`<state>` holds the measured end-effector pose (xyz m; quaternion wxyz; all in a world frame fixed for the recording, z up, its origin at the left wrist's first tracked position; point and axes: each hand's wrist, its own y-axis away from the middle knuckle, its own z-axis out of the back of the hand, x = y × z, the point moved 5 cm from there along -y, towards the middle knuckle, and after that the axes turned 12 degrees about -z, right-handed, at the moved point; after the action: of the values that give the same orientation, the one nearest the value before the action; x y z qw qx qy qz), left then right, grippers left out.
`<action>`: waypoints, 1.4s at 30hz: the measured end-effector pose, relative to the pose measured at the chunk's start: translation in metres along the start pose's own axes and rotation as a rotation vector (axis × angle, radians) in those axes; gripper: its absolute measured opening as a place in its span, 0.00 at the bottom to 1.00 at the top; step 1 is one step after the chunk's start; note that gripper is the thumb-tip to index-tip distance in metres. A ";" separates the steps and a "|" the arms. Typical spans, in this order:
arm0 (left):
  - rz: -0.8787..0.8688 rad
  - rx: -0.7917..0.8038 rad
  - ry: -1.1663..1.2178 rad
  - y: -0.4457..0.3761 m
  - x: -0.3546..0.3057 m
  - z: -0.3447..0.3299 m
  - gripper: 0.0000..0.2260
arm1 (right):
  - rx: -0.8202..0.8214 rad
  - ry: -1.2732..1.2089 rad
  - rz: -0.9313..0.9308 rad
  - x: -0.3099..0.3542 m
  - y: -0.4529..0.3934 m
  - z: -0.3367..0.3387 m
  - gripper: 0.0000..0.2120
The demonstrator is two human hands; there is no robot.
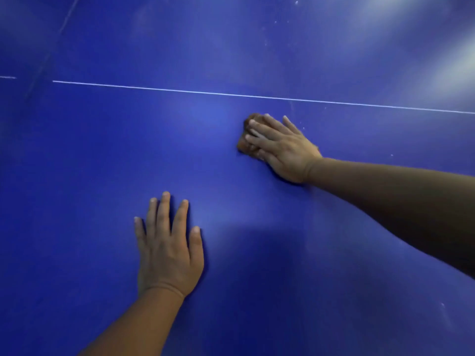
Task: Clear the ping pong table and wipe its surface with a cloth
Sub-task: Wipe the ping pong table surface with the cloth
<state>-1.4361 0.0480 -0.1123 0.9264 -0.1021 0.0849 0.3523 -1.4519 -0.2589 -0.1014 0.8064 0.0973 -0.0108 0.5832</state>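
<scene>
The left hand (168,249) lies flat, palm down, on the smooth deep-blue ping pong counter (90,155). Its fingers are stretched forward and slightly spread, the thumb out to the right, and the bare forearm runs back toward the lower edge of the view. It has hold of nothing; the palm simply rests on the blue surface.

The right hand (281,147) reaches in from the right on a long, bare, nearly straight forearm. It is also palm down, fingers extended and pointing up and to the left, pressed onto a small crumpled brown cloth (245,146). The fingers lie across the top of the cloth rather than curling round it, so the hand is open and flat, pinning the cloth against the counter. Most of the cloth is hidden beneath the fingers; only a bunched brown edge shows beyond the fingertips and along the thumb side.

No brand, label or writing can be read anywhere.

The cloth sits right of centre, just on the near side of the thin white line (205,92) that crosses the counter from left to right. It is well apart from the left hand. Small pale specks (295,1) dot the blue surface beyond the line, and soft reflections of light gleam at the upper right.
</scene>
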 end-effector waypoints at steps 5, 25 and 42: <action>0.012 0.030 -0.001 -0.004 0.001 -0.003 0.26 | -0.099 -0.042 -0.332 -0.043 -0.048 0.012 0.23; 0.007 0.081 -0.002 -0.007 0.001 -0.001 0.28 | -0.286 -0.054 -0.797 -0.114 -0.012 0.015 0.20; 0.034 0.129 -0.011 -0.007 0.002 -0.004 0.28 | -0.191 -0.074 -0.448 -0.048 0.010 0.005 0.22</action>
<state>-1.4308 0.0431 -0.1153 0.9255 -0.0389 0.1042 0.3622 -1.4764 -0.3012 -0.1016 0.9201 0.0419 -0.0737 0.3824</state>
